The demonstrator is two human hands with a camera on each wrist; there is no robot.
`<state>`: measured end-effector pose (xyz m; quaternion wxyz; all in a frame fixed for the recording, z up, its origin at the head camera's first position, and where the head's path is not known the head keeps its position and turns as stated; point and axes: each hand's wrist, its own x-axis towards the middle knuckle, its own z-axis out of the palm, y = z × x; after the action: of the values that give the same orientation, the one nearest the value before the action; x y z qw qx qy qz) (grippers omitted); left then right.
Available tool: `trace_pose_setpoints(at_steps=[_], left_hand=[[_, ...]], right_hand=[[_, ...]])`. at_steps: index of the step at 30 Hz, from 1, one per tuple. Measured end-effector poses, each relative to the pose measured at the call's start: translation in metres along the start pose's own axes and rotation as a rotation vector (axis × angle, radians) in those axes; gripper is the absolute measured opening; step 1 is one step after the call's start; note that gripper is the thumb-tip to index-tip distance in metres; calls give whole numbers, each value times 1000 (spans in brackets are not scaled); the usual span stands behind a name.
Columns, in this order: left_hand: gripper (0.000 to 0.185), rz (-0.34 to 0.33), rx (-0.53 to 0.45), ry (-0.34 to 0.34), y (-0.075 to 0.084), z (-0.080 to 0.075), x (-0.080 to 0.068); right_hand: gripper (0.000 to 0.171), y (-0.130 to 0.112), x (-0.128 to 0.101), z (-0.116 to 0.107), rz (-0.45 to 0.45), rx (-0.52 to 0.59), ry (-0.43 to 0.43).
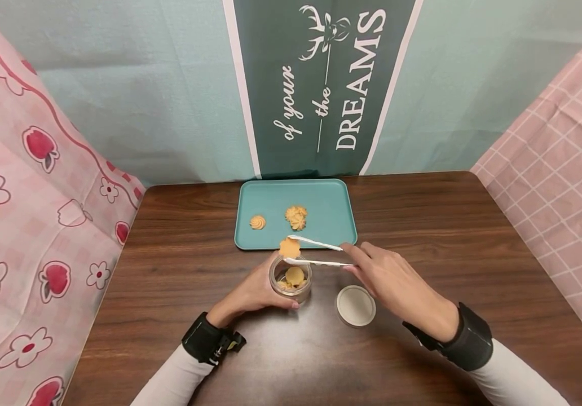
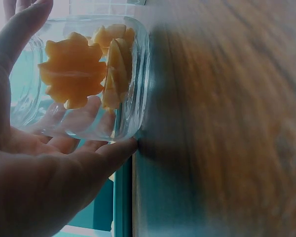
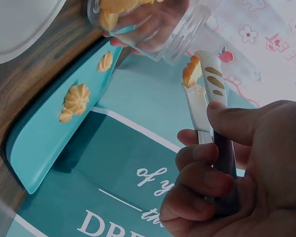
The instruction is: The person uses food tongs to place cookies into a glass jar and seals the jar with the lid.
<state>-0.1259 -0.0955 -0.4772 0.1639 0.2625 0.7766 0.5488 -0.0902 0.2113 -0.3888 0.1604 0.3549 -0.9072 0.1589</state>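
Note:
My left hand grips a clear glass jar around its side, thumb in front. Several golden cookies lie in the jar's bottom, and a scalloped one stands flat against the glass in the left wrist view. White tongs are pinched in my right hand, their handle lying across the palm. Between the tong tips is a flower-shaped cookie, above the jar's far rim. In the right wrist view this cookie appears edge-on between the tips, just beyond the jar's mouth.
A teal tray lies behind the jar, with a swirl cookie at its left and a small cluster of cookies near its middle. The round pale lid rests on the wooden table, right of the jar. Curtains surround the table.

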Motion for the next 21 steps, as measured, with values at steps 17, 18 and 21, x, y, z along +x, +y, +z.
trace_pose_setpoints(at_steps=[17,18,21], left_hand=[[95,-26,-4,7,-1,0,-1],[95,-28,-4,7,-1,0,-1],[97,-32,-10,9,-1,0,-1]], right_hand=[[39,-5,-11,1,-23,11,18],[39,-6,-12,1,-22,15,19],[40,-6,-13,0,-19,29,19]])
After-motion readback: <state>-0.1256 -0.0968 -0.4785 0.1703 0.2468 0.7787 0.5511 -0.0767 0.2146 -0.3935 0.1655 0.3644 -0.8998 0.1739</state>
